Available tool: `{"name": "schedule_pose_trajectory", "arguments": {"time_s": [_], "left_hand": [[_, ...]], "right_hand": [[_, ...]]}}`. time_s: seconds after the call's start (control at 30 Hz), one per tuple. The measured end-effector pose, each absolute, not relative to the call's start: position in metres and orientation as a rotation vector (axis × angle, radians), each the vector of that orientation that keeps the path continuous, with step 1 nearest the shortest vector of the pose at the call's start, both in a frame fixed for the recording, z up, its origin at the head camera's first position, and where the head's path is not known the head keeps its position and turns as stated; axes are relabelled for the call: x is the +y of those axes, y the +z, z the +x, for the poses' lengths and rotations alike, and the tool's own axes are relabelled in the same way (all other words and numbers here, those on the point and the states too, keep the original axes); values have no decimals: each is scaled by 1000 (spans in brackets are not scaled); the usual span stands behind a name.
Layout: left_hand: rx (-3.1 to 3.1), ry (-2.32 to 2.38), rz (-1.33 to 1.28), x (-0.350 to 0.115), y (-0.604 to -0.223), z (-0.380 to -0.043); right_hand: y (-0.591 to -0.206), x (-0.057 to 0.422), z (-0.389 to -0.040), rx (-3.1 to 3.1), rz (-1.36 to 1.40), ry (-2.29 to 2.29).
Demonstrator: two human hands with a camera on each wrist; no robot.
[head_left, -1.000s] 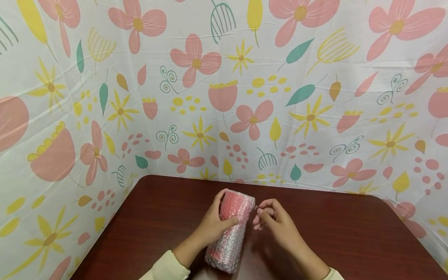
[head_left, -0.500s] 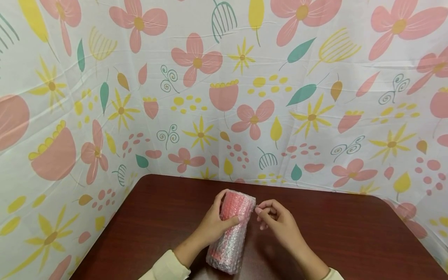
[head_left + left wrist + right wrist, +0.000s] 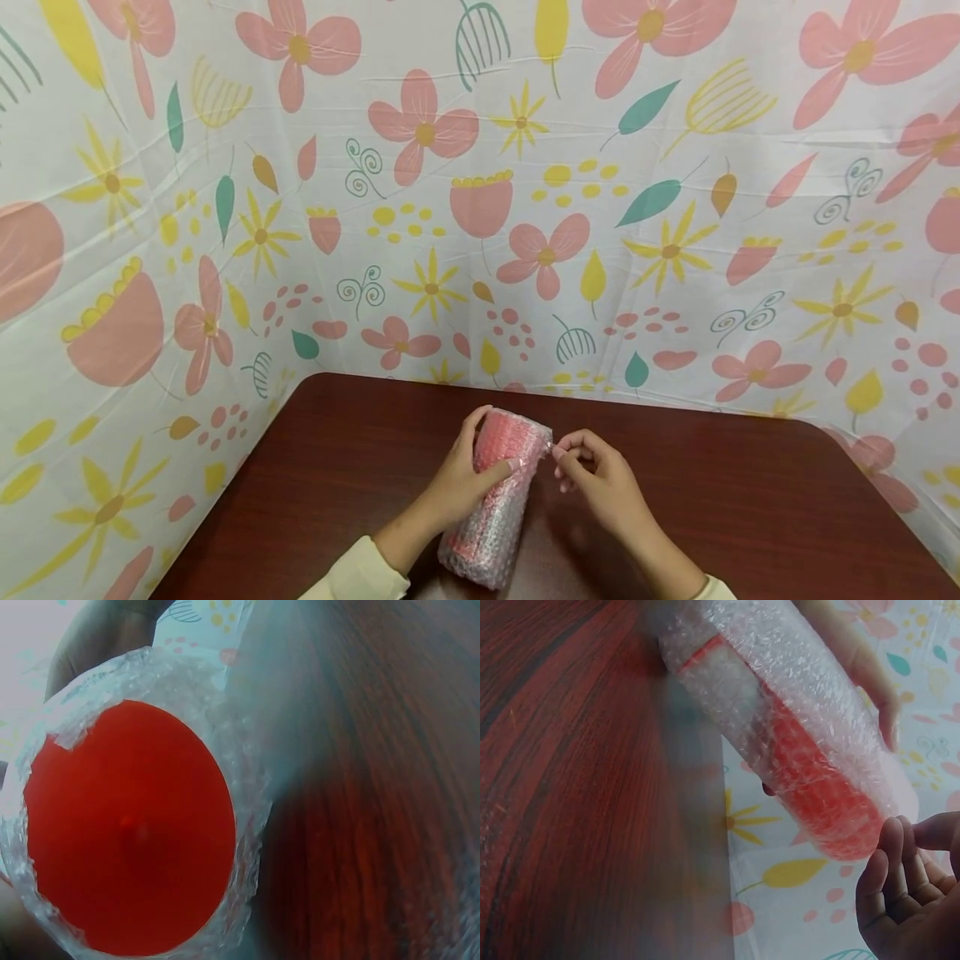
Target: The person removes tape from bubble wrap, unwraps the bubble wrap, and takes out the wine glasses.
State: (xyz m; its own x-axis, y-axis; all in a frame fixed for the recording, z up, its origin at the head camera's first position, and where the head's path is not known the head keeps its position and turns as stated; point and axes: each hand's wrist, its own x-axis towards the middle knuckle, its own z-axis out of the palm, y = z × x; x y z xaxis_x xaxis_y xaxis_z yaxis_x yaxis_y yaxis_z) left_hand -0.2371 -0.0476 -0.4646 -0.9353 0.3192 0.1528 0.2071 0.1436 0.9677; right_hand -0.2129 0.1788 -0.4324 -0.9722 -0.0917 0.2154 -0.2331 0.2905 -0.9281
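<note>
A red and white cylinder wrapped in bubble wrap (image 3: 491, 517) leans at a slant over the table in the head view. My left hand (image 3: 455, 482) grips it round its upper part, thumb across the front. Just right of its top end, my right hand (image 3: 602, 482) pinches the loose edge of the wrap between thumb and fingertips. In the left wrist view the flat red end (image 3: 135, 825) of the cylinder shows bare, ringed by crumpled wrap (image 3: 244, 795). The right wrist view shows the wrapped side (image 3: 810, 682) and the right hand's fingers (image 3: 896, 862) at one end.
A dark reddish-brown table (image 3: 720, 500) with rounded corners lies under the hands. A white cloth with flowers and leaves (image 3: 675, 325) hangs behind the table and along its left side.
The right hand's fingertips have closed on the wrap's edge and drawn it slightly to the right. The left hand keeps its grip, and the cylinder has barely shifted.
</note>
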Motion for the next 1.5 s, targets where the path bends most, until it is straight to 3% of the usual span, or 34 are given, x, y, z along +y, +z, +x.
{"name": "schedule_pose_trajectory", "arguments": {"time_s": [1.5], "left_hand": [[2517, 1817, 447, -48, -463, -236]], "right_hand": [[-432, 178, -212, -2469, 319, 1914]]}}
